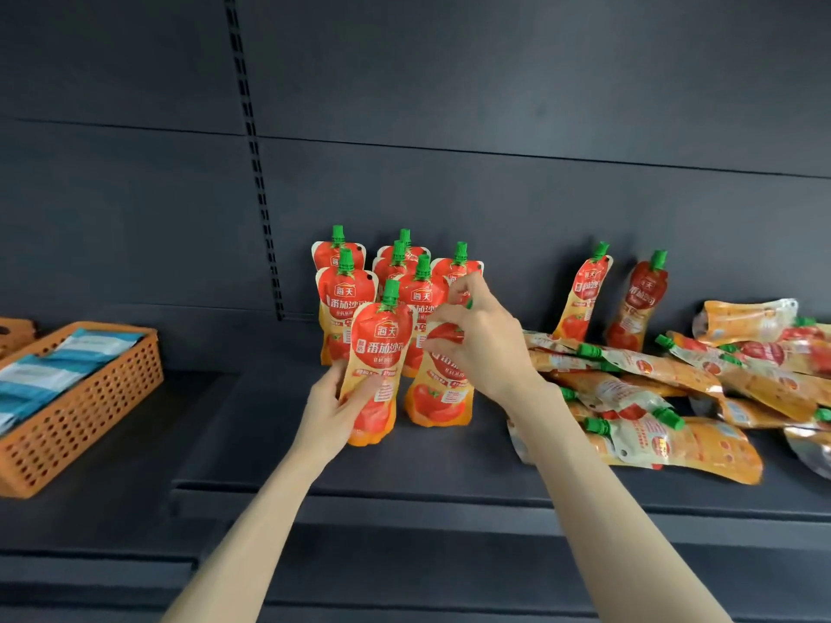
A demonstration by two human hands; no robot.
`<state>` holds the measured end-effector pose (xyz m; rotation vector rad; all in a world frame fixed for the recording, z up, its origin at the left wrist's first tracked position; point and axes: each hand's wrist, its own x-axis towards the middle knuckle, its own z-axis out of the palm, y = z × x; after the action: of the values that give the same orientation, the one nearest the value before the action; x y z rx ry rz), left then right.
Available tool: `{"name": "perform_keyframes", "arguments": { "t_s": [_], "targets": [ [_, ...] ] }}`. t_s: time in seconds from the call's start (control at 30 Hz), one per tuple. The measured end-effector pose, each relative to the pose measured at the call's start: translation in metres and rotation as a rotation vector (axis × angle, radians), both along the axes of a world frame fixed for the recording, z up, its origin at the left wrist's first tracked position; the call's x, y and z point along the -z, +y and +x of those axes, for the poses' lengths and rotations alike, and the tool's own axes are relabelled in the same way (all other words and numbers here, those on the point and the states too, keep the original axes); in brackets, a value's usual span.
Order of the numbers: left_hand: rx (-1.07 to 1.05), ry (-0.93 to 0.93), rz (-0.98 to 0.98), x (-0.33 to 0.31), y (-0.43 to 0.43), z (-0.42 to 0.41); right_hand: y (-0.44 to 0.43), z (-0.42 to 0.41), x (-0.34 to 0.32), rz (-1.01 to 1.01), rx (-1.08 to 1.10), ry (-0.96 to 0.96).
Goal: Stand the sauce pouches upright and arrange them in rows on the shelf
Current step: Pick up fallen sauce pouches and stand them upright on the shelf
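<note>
Both arms reach to the dark shelf [270, 442]. The left hand [335, 400] grips an upright sauce pouch [377, 353] low down; the right hand [485, 335] pinches the top of the neighbouring pouch [438, 397]. An orange basket [90, 397] at far left holds blue-and-white packets [54, 366]; loose pouches [652, 397] lie flat at right

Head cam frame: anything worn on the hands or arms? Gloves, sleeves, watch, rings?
Nothing worn that this view shows. The left hand and right hand are ungloved, with no rings visible. The left forearm and right forearm are bare down to the bottom edge of the frame: no sleeves, watch, bands or markers.
</note>
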<state>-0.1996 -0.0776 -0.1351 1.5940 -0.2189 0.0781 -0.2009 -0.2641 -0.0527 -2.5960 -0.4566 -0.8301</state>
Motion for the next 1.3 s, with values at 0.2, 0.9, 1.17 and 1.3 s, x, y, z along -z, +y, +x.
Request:
{"name": "perform_keyframes", "arguments": {
  "t_s": [0.2, 0.9, 1.17, 1.3],
  "targets": [
    [0.013, 0.042, 0.012, 0.017, 0.003, 0.003, 0.002, 0.014, 0.01, 0.125, -0.062, 0.118],
    [-0.093, -0.027, 0.132, 0.034, 0.008, 0.03, -0.001, 0.007, 0.114, 1.012, 0.029, 0.44],
    [-0.142, -0.028, 0.263, 0.035, 0.007, 0.03, 0.005, 0.011, 0.117, 0.856, 0.085, 0.392],
    [-0.188, -0.025, 0.281, 0.037, 0.006, 0.031, 0.006, 0.01, 0.116, 0.851, 0.157, 0.355]
  ]
}}
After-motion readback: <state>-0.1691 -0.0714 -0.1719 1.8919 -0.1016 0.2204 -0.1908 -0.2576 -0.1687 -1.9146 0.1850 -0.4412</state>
